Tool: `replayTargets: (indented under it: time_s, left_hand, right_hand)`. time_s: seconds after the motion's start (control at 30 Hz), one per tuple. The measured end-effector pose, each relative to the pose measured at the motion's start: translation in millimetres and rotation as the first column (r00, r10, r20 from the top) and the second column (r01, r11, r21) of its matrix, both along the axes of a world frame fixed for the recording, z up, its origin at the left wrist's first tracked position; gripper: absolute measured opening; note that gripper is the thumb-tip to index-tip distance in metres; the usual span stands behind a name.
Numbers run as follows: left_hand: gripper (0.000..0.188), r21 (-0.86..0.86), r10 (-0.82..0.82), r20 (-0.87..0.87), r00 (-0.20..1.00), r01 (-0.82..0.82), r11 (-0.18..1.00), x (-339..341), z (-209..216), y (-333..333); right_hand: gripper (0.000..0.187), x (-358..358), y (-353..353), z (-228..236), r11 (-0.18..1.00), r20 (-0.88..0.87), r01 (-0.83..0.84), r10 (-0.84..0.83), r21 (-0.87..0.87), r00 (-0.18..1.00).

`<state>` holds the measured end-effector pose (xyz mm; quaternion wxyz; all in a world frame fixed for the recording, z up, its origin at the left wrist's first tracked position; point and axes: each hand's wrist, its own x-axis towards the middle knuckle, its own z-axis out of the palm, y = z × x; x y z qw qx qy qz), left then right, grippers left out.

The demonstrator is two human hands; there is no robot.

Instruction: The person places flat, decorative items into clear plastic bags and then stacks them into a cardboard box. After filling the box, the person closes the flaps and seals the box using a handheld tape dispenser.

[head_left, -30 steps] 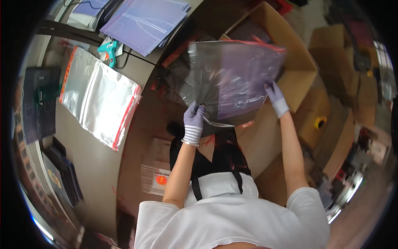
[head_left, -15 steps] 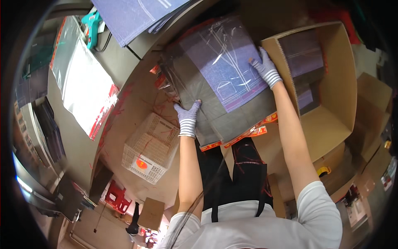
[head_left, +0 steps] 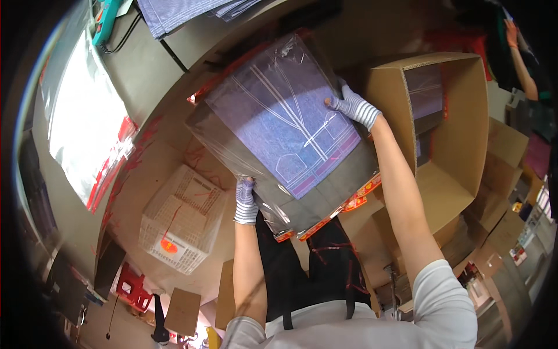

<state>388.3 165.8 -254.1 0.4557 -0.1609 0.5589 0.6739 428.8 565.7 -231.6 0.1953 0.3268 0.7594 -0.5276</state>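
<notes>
- Left hand (head_left: 246, 200) pinches the left edge of the bag pile (head_left: 290, 134), right hand (head_left: 353, 109) grips its right edge
- The pile is between the hands, left of the open carton (head_left: 447, 186)
- Equal hold on both edges should keep this slippery pile aligned

Left hand (head_left: 246, 200) partly hidden beneath packet (head_left: 290, 134)
</notes>
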Motion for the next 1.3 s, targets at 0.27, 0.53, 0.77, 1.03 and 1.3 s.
replayTargets:
  time_s: [0.27,0.53,0.77,1.03,1.3]
  left_hand:
    - [0.083,0.274,0.007,0.28,0.96,-0.087,0.958,-1,-30,18]
    - [0.089,0.283,-0.068,0.181,0.981,0.014,0.959,17,0,1]
    - [0.089,-0.149,-0.356,-0.288,0.889,0.326,0.934,-1,55,29]
    - [0.096,0.033,-0.402,-0.274,0.874,0.426,0.904,28,159,19]
    - [0.074,-0.255,-0.748,-0.448,0.489,0.732,0.631,-66,202,-13]
  right_hand:
    - [0.088,-11,18,34,0.999,0.108,-0.049,0.051,-0.017,0.993]
    - [0.098,94,-11,11,0.972,-0.085,0.165,-0.181,-0.165,0.98]
    - [0.11,151,-42,51,0.942,-0.033,0.28,-0.291,-0.183,0.956]
    - [0.094,227,-53,158,0.856,0.101,0.311,-0.296,-0.413,0.95]
    - [0.06,184,-17,199,0.983,0.085,-0.063,0.079,-0.174,0.993]
